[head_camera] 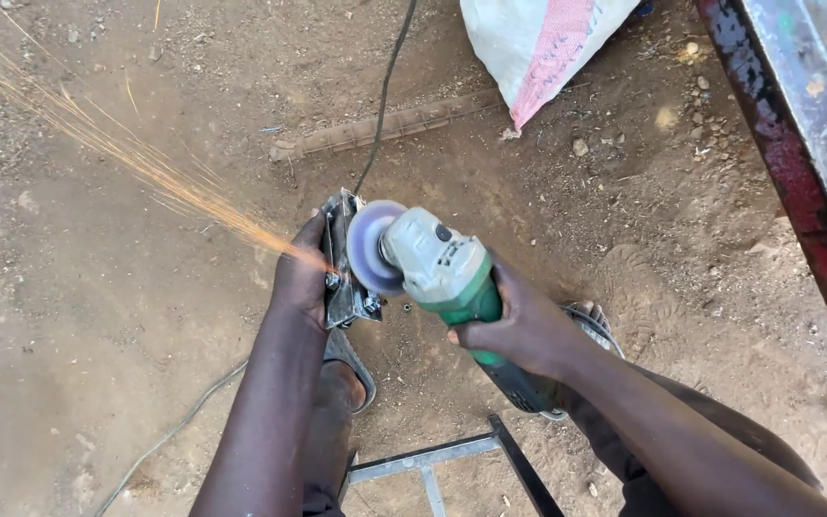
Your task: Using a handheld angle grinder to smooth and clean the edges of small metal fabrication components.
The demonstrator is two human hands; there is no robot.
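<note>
Sparks: an orange spray of sparks (98,134) fans to the far left from the point where disc meets metal, thrown away from the body, over bare dirt ground (69,325).

Cable, left: a pale cord (179,426) lies slack across the dirt at near left.

Left hand (301,278): closed around the left side of a small metal bracket (342,263), fingers clamped on it. It holds the piece upright on the ground, apparently to keep it from jumping under the disc. The hand is bare and sits just beside the spark origin.

Bracket: bent steel with bolts at its lower end; it stands roughly mid-scene, between the two hands, touching the disc edge.

Foot: a sandalled foot (345,378) rests just near of the bracket, below the left forearm.

Angle grinder (442,278): grey head, green body, spinning disc (370,247) blurred and pressed against the bracket's right face. A dark power cord (385,96) runs off toward the far side.

Right hand (519,330): wrapped tight around the green body, grip closed on the tool; wrist low, seemingly to steer the disc sideways into the piece.

Frame: a grey metal frame (433,460) lies near, under the arms.

Sack: a white and pink woven sack (538,43) lies far, right of centre.

Beam: a rusted red steel beam (796,182) runs along the right edge.
</note>
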